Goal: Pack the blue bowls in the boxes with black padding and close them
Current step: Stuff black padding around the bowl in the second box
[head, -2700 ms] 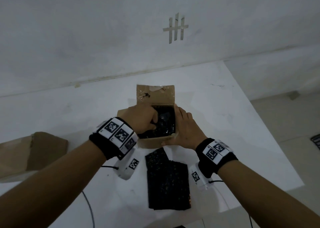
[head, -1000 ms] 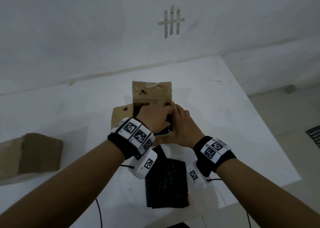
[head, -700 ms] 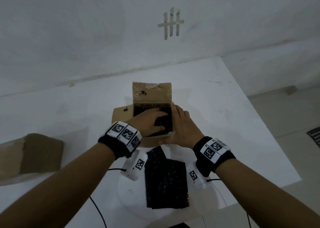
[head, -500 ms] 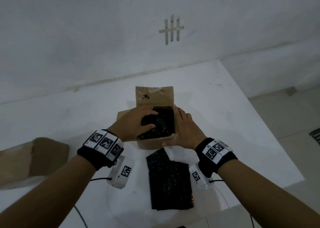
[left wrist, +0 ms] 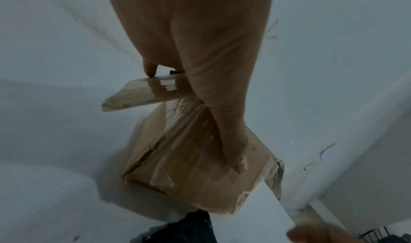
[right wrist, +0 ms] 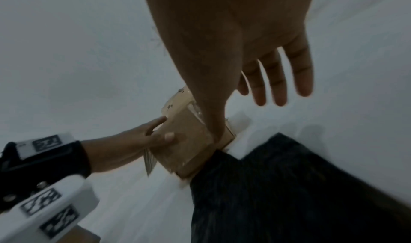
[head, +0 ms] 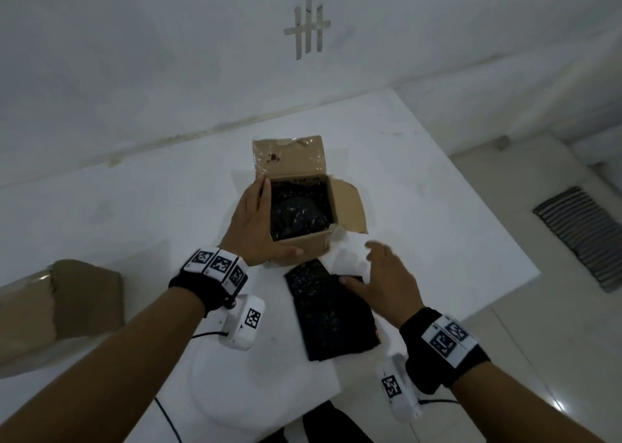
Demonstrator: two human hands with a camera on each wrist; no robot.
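An open cardboard box (head: 303, 244) stands mid-table with crumpled black padding (head: 296, 213) inside; no blue bowl shows. My left hand (head: 262, 220) rests against the box's left side, fingers straight along the left flap and thumb across the front wall. The left wrist view shows the thumb (left wrist: 231, 138) lying down the box wall (left wrist: 189, 167). My right hand (head: 373, 271) hovers with fingers spread and holds nothing. It is over a stack of black padding sheets (head: 333, 314) and a white sheet (head: 350, 257) in front of the box. The right wrist view shows the box (right wrist: 189, 141) beside the sheets (right wrist: 278, 185).
A second brown cardboard box (head: 77, 301) lies at the table's left edge. The white table (head: 437, 207) ends close on the right and meets the wall behind. The open box's right flap (head: 350, 207) hangs outward. A floor grate (head: 582, 234) lies at the right.
My left hand came out of the box and went to its left side. My right hand left the box's right side and drew back over the padding sheets; the right flap fell open.
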